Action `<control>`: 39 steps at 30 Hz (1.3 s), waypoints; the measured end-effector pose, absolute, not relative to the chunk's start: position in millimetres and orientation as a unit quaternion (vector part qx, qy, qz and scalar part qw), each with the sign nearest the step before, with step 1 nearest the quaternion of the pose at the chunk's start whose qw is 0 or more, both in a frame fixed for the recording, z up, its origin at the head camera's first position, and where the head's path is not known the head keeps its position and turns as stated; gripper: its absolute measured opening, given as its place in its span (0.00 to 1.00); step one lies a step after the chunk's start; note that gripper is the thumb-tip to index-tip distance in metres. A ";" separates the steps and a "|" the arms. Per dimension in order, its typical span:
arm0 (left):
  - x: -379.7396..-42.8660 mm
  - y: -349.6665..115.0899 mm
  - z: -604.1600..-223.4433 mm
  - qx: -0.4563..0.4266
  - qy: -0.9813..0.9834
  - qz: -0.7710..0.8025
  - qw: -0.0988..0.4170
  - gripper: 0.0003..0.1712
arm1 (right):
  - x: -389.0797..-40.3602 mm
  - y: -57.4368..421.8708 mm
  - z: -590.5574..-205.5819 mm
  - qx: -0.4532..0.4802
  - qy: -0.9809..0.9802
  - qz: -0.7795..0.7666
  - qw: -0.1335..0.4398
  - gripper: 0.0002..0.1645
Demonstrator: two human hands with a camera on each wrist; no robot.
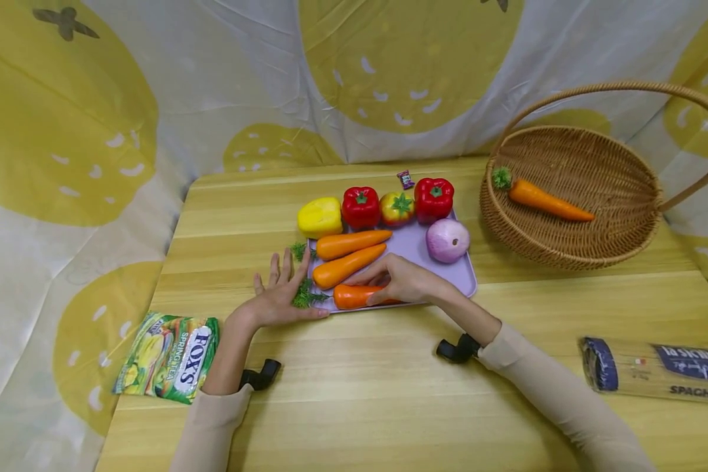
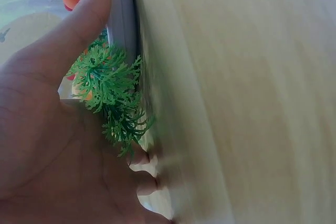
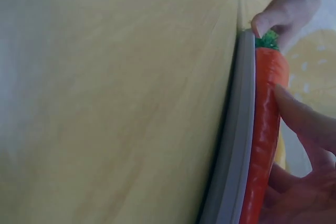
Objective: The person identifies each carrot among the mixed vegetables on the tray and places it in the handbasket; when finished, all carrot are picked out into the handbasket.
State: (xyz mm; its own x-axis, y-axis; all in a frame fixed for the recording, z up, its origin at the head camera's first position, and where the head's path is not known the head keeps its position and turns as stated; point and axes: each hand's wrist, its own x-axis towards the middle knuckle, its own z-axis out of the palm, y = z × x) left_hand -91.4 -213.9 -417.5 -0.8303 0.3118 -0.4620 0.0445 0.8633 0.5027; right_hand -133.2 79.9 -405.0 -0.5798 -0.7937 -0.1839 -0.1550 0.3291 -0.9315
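Observation:
My right hand (image 1: pixel 410 278) holds the nearest carrot (image 1: pixel 351 297) between thumb and fingers, along the front edge of the lilac tray (image 1: pixel 410 244). At the tray's left side my left hand (image 1: pixel 278 301) has its fingers spread, the thumb right at the front corner and the green carrot leaves (image 2: pixel 102 77) by its palm. Two more carrots lie behind: a middle carrot (image 1: pixel 345 267) and a rear carrot (image 1: pixel 354 244). Along the back are a yellow pepper (image 1: pixel 320 217), a red pepper (image 1: pixel 361 207), a red-yellow tomato (image 1: pixel 398 208) and another red pepper (image 1: pixel 434 200). A purple onion (image 1: pixel 448 240) sits at the right.
A wicker basket (image 1: pixel 572 252) with a tall handle stands at the right, a carrot (image 1: pixel 549 200) inside. One small wrapped packet (image 1: pixel 405 179) lies behind the tray. A FOX'S bag (image 1: pixel 168 356) is front left, a spaghetti pack (image 1: pixel 655 368) front right.

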 end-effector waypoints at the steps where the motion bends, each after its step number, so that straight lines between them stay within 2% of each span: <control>1: -91.2 -214.3 -418.0 0.097 0.926 0.242 0.275 0.75 | -133.5 79.9 -405.1 -0.318 0.744 -0.485 0.332 0.28; 24: -88.9 -209.2 -406.8 0.098 0.927 0.226 0.283 0.72 | -141.4 80.3 -400.7 -0.323 0.750 -0.459 0.351 0.27; 39: -87.7 -208.0 -405.7 0.097 0.926 0.234 0.281 0.73 | -147.9 111.1 -380.4 -0.333 0.763 -0.448 0.328 0.25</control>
